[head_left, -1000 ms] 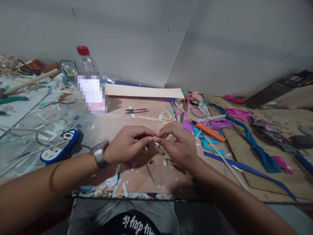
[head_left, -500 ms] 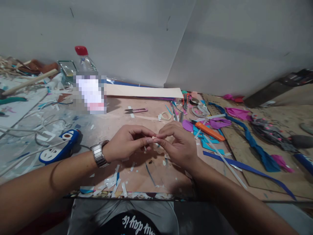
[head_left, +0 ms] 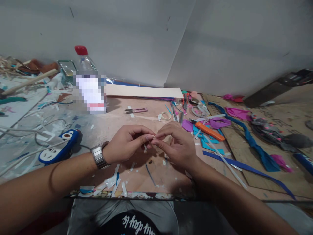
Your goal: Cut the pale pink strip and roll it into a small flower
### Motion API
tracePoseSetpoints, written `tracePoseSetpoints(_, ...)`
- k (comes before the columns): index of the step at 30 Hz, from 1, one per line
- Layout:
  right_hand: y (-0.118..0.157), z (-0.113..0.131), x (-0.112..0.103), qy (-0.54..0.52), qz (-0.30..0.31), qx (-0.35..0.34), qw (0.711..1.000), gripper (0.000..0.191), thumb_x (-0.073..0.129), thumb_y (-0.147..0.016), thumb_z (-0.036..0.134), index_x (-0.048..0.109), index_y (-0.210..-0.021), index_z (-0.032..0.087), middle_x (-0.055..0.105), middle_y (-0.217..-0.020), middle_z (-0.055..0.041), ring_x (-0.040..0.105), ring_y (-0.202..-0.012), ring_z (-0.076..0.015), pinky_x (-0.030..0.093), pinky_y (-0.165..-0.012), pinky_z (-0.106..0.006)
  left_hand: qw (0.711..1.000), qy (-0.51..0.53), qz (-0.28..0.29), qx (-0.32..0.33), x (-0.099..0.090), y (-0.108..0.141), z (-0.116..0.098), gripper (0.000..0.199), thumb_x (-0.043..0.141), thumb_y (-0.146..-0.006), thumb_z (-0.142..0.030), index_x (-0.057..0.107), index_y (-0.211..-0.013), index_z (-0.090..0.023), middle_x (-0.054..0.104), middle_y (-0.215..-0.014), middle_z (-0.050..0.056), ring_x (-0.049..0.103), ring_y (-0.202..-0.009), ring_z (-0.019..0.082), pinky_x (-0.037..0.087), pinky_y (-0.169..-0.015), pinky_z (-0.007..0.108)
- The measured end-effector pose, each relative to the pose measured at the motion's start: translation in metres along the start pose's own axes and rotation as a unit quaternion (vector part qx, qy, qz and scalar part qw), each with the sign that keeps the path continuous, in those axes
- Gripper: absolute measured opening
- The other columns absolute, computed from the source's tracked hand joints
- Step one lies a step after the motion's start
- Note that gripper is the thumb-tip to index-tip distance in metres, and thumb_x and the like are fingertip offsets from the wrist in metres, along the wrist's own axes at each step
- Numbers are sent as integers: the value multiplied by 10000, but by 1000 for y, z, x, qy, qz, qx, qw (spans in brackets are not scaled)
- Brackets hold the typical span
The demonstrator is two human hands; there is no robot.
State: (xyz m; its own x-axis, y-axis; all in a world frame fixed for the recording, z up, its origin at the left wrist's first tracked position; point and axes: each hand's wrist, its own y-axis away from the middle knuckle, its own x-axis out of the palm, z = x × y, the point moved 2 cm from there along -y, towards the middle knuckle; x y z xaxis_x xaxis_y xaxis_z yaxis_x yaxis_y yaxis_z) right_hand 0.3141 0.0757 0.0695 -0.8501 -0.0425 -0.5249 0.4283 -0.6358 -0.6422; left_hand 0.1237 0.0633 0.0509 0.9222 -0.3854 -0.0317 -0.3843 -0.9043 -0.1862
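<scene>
My left hand [head_left: 129,142] and my right hand [head_left: 178,142] meet fingertip to fingertip over the middle of the worktable. Between them is a tiny pale piece [head_left: 153,137], too small to name, pinched by thumb and forefinger on both sides. A metal-banded watch [head_left: 100,155] circles my left wrist. Beyond my hands lie small thread snips [head_left: 137,111] and a roll of cream tape [head_left: 166,115]. An orange utility knife [head_left: 209,131] rests to the right of my right hand.
At left sit a blue-and-white power strip [head_left: 58,148] with cables and a red-capped bottle [head_left: 81,50]. Right of me are a blue strip [head_left: 246,166], coloured scraps and a cardboard sheet [head_left: 254,178]. Paper bits litter the table's front edge. A pale board [head_left: 144,91] lies near the wall.
The fingertips have shifted slightly around the tiny pale piece, and the right fingers have drawn a little away from the left. Everything else stays put.
</scene>
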Motion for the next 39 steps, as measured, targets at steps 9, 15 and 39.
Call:
tracePoseSetpoints(9,0,0,0,0,2,-8,1000,54,738,-901,218,690,-915,239,722,-825,-16,663,-778,-191,490,-785,-383,999,-34,-3,0,-1,-1,-2,232,631,-982,-337,749,-935,-143,720,-708,22,641,-637,104,516,-605,198)
tracePoseSetpoints(15,1,0,0,8,3,-4,1000,83,753,-891,202,676,-896,233,707,-812,-4,652,-765,-177,482,-790,-371,998,-60,-14,0,-1,-1,-4,196,638,-971,-294,764,-949,-145,751,-743,29,662,-652,106,526,-624,196)
tracePoseSetpoints(39,0,-6,4,25,32,-10,999,91,708,-914,148,697,-908,238,695,-851,-16,636,-817,-191,467,-779,-367,997,-66,-36,10,0,-2,4,145,658,-961,-272,745,-989,-159,767,-836,24,670,-681,97,512,-637,191)
